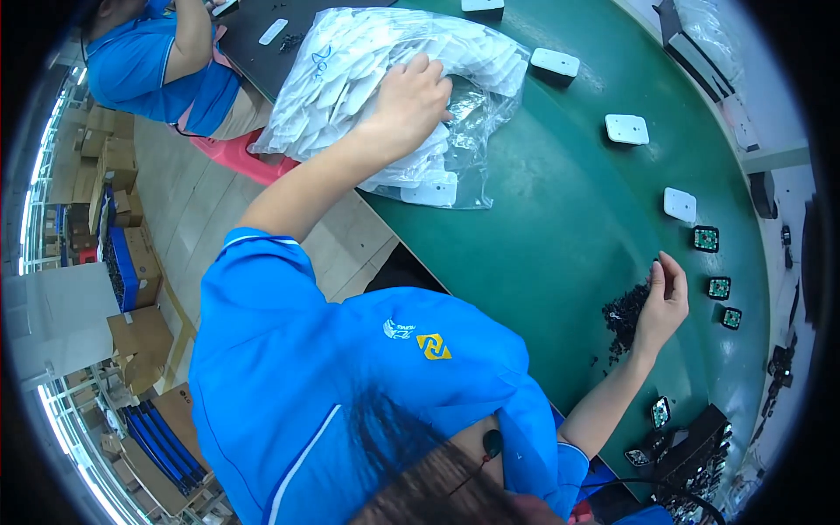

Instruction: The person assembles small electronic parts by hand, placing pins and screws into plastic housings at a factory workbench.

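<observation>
My left hand (409,103) reaches over an open transparent plastic bag (477,175) full of flat white plastic covers (350,83). Its fingers curl down among the covers; the fingertips and whatever they grip are hidden. To the right, my right hand (663,306) is raised at the edge of a loose pile of tiny black parts (621,319). Thumb and finger are pinched together at a small dark piece (656,260), too small to name.
Along the green table's (542,227) far edge stand white-topped boxes (626,129) and black housings with green circuit boards (706,239). A black tray of parts (691,451) sits at lower right. At upper left, a co-worker in blue (166,79) sits on a pink stool (236,157).
</observation>
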Demonstrator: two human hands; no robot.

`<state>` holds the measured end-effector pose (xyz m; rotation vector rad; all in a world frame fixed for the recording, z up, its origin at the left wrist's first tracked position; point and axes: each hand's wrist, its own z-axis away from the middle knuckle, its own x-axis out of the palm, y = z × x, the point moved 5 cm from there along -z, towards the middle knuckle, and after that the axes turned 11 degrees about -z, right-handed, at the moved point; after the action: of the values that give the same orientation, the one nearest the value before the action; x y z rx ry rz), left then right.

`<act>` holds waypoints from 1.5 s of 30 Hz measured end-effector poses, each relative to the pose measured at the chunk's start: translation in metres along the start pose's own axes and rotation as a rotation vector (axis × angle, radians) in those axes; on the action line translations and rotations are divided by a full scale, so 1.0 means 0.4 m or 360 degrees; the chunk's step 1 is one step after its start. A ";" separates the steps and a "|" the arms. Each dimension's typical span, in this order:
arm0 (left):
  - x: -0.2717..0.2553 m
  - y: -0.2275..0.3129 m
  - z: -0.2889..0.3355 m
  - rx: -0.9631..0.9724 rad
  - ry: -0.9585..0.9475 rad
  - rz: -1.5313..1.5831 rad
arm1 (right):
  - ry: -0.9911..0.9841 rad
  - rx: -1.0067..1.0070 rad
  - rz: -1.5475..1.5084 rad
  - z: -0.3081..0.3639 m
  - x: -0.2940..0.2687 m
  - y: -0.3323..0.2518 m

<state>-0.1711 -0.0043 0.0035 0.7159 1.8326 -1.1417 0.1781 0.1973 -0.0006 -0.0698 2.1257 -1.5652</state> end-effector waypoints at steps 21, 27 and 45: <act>-0.253 0.433 -0.007 0.0492 0.0002 0.2297 | -0.0376 0.0065 -0.0764 0.118 0.064 -0.111; -0.263 0.503 -0.013 0.0514 -0.0117 0.2486 | -0.0173 -0.0054 -0.0364 0.134 0.018 -0.095; -0.232 0.587 0.019 0.0233 -0.0847 0.3513 | 0.0258 -0.0020 -0.1077 0.158 0.031 -0.035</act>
<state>0.0645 0.0846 -0.0173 1.5312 -0.1334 0.1665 0.1900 0.1328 -0.0060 -0.7590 2.3789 -1.9695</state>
